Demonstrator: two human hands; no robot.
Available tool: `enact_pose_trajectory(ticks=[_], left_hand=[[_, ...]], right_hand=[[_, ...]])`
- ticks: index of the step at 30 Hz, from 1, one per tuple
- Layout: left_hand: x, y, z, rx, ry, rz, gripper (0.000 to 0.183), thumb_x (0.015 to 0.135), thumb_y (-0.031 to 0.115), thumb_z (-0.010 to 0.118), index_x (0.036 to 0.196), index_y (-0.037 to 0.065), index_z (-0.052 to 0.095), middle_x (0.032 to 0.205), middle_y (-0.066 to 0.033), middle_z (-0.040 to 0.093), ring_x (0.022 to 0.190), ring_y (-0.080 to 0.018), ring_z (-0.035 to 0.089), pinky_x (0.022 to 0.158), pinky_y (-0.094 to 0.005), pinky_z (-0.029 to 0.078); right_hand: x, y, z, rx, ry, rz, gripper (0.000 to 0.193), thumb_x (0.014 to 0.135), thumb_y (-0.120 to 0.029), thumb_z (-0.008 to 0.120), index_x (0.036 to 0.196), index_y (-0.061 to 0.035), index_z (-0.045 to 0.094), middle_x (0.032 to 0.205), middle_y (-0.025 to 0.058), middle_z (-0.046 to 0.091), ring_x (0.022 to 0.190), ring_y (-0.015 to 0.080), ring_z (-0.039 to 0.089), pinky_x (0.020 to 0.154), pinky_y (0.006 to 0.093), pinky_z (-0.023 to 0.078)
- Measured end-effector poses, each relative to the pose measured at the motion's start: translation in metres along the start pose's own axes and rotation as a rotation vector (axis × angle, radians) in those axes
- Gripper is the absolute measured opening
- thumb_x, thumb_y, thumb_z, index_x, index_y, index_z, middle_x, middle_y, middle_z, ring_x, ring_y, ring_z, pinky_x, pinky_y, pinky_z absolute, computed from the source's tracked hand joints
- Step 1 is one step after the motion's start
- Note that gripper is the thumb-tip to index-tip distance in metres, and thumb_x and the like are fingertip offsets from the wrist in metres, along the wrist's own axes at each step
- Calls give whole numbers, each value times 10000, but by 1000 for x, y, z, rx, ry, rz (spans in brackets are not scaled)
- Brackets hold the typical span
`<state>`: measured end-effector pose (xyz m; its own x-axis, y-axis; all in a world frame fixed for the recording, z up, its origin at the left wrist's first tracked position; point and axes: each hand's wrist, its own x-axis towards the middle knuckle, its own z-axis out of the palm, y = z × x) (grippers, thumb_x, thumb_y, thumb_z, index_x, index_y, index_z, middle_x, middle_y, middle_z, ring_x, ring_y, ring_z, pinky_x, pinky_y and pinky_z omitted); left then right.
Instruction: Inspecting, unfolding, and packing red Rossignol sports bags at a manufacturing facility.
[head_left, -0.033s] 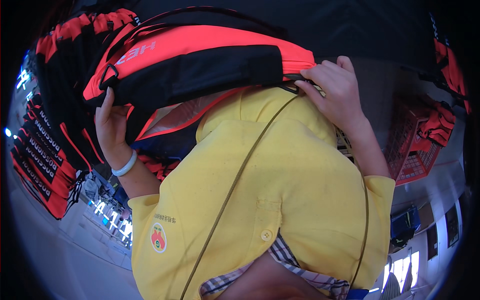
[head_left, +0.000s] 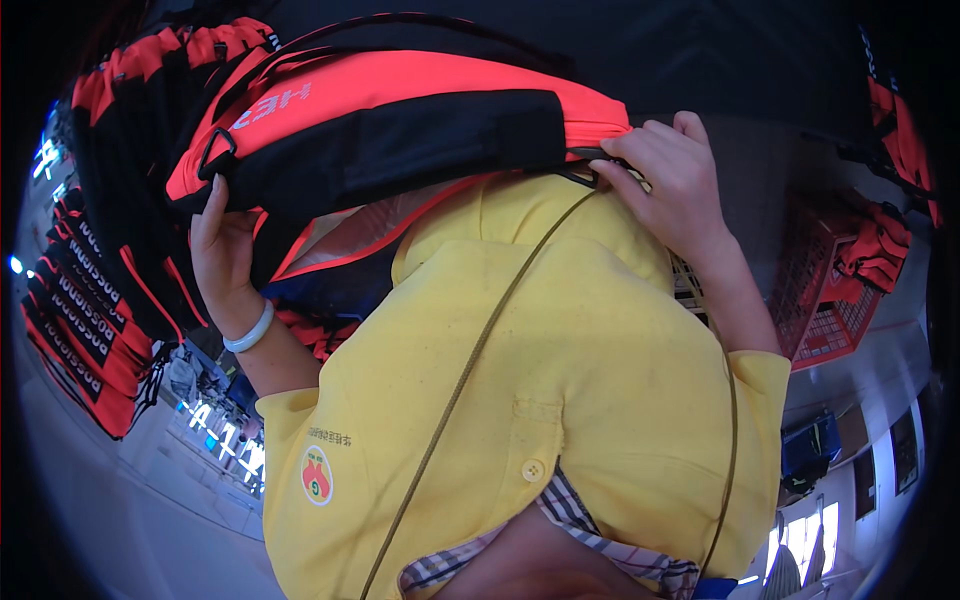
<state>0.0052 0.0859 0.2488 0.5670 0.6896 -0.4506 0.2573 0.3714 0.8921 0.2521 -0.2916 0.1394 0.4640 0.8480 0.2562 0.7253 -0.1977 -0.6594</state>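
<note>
The bag (head_left: 400, 120) sits above the yellow shirt (head_left: 560, 380). Left hand (head_left: 225, 250) fingers curl on its end, right hand (head_left: 670, 180) fingers clamp the other. It seems soft, light; ends grip best.

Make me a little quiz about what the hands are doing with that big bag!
1. True or false: the left hand and the right hand both hold the orange and black bag.
2. Which wrist wears the white wristband? A) left B) right C) neither
3. Fill in: the shirt below the bag is ____.
Key: 1 true; 2 A; 3 yellow.
</note>
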Motion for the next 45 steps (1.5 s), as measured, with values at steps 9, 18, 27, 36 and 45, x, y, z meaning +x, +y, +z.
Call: enact_pose_trajectory(ticks=[9, 18, 27, 36, 45], left_hand=[[1, 5, 6, -18, -10, -8, 238, 962, 108, 590, 1175, 13, 639, 1047, -112, 716, 908, -215, 709, 718, -318, 576], [2, 4, 3, 3, 4, -20, 267, 958, 106, 594, 1209, 18, 616, 1084, -108, 707, 940, -219, 702, 721, -322, 577], [5, 4, -6, -3, -57, -15, 243, 959, 112, 596, 1177, 11, 638, 1067, -108, 712, 945, -215, 700, 761, -333, 572], [20, 17, 13, 121, -49, 9, 248, 961, 115, 592, 1184, 12, 629, 1035, -85, 710, 928, -188, 698, 744, -314, 564], [8, 90, 134, 1062, 464, 1156, 202, 940, 153, 646, 1082, 22, 707, 970, -109, 737, 840, -162, 700, 748, -251, 534]], right_hand=[[-8, -2, 2, 115, 22, 116, 188, 744, -116, 789, 851, -38, 655, 771, 61, 666, 671, 210, 591, 695, 340, 357], [-7, 4, 8, 119, 16, 60, 188, 746, -115, 791, 858, -41, 659, 769, 62, 666, 656, 214, 577, 699, 341, 363], [-13, -3, 10, 153, 66, 141, 196, 750, -116, 796, 873, -31, 670, 767, 55, 673, 653, 199, 547, 688, 333, 366], [-11, 11, 33, 388, 83, 391, 488, 683, -75, 830, 1110, -75, 595, 1153, 53, 582, 909, 155, 574, 758, 260, 489], [22, 19, 47, 493, 192, 467, 263, 759, -69, 731, 1021, -48, 717, 812, 68, 654, 731, 169, 598, 687, 275, 488]])
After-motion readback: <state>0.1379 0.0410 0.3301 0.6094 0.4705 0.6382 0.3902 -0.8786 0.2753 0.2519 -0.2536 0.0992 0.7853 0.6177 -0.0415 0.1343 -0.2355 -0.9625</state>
